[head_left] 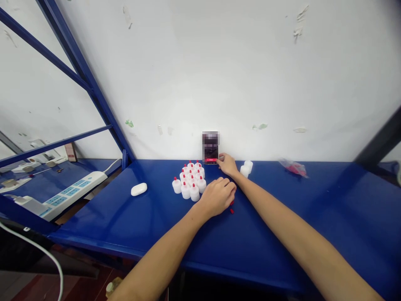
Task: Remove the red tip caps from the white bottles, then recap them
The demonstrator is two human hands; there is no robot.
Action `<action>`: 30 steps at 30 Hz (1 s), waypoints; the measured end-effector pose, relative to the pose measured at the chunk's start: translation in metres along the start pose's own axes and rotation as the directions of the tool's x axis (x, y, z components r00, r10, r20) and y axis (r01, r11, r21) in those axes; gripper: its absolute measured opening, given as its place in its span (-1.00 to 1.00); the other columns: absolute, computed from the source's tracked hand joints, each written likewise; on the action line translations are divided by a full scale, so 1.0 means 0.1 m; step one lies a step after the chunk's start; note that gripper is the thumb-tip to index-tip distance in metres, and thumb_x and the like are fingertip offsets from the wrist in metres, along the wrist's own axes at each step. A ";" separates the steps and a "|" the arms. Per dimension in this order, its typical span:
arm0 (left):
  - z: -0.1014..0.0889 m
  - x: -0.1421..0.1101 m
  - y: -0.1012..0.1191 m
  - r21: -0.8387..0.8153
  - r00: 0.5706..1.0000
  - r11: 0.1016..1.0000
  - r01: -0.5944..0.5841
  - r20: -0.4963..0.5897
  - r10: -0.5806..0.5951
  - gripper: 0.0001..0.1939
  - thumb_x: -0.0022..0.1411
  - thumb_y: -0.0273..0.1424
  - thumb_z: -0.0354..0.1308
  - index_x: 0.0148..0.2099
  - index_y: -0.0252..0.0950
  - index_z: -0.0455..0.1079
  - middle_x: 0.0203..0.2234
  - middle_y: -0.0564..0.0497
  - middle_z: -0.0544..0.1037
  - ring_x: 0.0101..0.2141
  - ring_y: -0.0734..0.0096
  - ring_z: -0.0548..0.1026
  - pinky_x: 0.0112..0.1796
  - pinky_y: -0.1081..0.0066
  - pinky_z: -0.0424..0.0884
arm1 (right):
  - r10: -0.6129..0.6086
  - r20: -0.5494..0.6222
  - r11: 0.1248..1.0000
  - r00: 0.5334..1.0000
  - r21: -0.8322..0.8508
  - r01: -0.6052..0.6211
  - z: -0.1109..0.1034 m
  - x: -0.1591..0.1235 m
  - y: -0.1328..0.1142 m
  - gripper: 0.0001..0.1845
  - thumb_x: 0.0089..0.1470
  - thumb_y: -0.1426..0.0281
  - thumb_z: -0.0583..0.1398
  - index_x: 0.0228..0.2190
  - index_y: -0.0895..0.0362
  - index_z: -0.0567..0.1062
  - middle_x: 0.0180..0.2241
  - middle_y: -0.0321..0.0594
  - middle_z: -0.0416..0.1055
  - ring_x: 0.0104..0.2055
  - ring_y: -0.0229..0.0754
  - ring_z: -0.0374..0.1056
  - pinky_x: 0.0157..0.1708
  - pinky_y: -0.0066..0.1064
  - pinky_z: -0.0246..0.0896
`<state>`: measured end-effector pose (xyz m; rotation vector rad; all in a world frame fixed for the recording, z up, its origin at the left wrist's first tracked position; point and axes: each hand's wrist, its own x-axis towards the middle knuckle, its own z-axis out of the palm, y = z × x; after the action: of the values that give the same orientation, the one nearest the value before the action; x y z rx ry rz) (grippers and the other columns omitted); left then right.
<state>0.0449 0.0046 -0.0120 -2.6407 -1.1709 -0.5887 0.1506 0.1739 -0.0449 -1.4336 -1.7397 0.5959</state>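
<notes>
My left hand [217,195] rests on the blue table [282,225] with its fingers curled under, just right of a cluster of several small white bottles with red caps [189,179]; what the fingers hold, if anything, is hidden. A loose red cap [232,210] lies beside that hand. My right hand [228,164] reaches to the wall and touches the lower edge of a phone [210,148] that stands propped upright there. Two uncapped white bottles [246,168] stand just right of my right hand.
A white earbud case [138,189] lies left of the bottles. A clear bag with red caps [293,168] sits at the back right. A white power strip [67,194] lies on the neighbouring shelf at left, behind blue frame bars [94,94].
</notes>
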 end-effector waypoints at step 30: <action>-0.05 0.00 0.06 0.016 1.000 1.000 -0.001 0.011 0.001 -0.78 0.31 -0.38 -0.03 -0.39 -0.29 0.32 -0.40 0.00 0.41 -0.32 0.35 0.35 -0.28 0.34 0.29 | -0.053 -0.058 0.998 0.997 0.024 0.055 0.01 -0.01 0.04 -0.78 0.06 0.44 0.16 -0.19 0.15 0.46 -0.47 -0.28 0.54 -0.56 -0.24 0.43 -0.35 -0.42 0.30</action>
<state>0.0480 -0.0009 -0.0073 -2.6341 -1.1724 -0.5636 0.1522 0.1735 -0.0489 -1.3686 -1.7145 0.5414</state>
